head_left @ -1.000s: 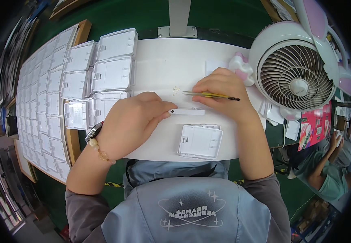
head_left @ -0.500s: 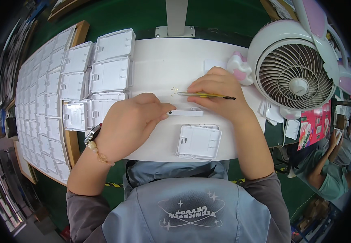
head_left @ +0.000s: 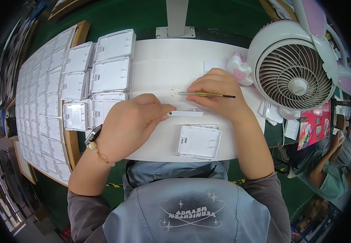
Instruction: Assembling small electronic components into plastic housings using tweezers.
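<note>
My left hand (head_left: 137, 117) pinches the left end of a narrow white plastic part (head_left: 186, 114), which lies crosswise on the table in front of me. Between the fingers of my right hand (head_left: 216, 93) is a pair of tweezers (head_left: 205, 94), yellowish in the middle with a dark end. Their tip points left and reaches the edge of a little group of tiny pale pieces (head_left: 174, 91). Whether the tip grips one of them is too small to see. A short stack of white plastic covers (head_left: 199, 141) lies nearer to me, below the narrow part.
Stacks of white covers (head_left: 109, 75) stand on the table's left, beside a wood-edged board (head_left: 41, 97) covered with many more. A white and pink fan (head_left: 298, 69) takes up the right end. A metal post (head_left: 176, 18) rises behind the table (head_left: 155, 60). Another person (head_left: 329, 170) sits at far right.
Almost nothing differs. Both my hands stay in place, with the tweezers' tip still beside the tiny pieces.
</note>
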The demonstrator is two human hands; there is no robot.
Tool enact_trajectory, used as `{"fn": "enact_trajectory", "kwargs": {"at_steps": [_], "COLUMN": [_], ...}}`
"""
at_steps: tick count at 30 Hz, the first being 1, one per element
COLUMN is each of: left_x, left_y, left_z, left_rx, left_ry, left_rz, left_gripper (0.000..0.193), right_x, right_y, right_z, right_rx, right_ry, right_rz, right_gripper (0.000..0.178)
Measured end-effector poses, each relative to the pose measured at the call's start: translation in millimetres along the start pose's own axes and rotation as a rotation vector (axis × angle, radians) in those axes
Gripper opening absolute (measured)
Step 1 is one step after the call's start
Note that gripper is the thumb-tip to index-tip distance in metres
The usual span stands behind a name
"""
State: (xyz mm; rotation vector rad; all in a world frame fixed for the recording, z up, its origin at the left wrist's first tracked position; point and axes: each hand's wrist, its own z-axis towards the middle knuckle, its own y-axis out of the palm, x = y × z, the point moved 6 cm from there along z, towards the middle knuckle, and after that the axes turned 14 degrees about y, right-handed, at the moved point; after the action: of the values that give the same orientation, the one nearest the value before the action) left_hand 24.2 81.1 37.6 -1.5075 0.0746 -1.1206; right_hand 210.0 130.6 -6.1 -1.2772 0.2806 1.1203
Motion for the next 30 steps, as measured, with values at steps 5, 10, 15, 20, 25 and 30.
{"fn": "enact_trajectory", "kwargs": {"at_steps": [5,10,15,20,25,30], "left_x": [0.2,-2.5,-1.8,-4.3,-4.9,-5.7], "left_y": [0.9,3.6,6.4,13.1,15.6,16.2], "left_z": [0.0,-2.4,-7.5,-12.8,-14.3,-14.9], "left_rx": [0.003,0.039,0.145,0.265,0.289,0.271], "left_ry": [-0.002,0.036,-0.176,-0.147,-0.203,-0.162], "left_rz": [0.003,-0.031,-0.244,-0.238,-0.294,-0.252], "left_gripper": [0.021,0.022,0.031,0.042,0.041,0.038], "right_x": [2.4,-0.2,21.1,14.7,18.9,13.2], "right_y": [1.7,5.7,4.8,13.4,14.0,16.1], "right_z": [-1.3,-4.3,-17.2,-16.2,-18.0,-17.1], "right_rx": [-0.034,-0.084,-0.019,-0.088,-0.052,-0.079], "right_ry": [0.04,0.172,0.725,0.828,0.819,0.828], "right_rz": [0.01,0.07,0.833,0.829,0.874,0.848], "right_gripper": [0.017,0.012,0.019,0.014,0.015,0.016]}}
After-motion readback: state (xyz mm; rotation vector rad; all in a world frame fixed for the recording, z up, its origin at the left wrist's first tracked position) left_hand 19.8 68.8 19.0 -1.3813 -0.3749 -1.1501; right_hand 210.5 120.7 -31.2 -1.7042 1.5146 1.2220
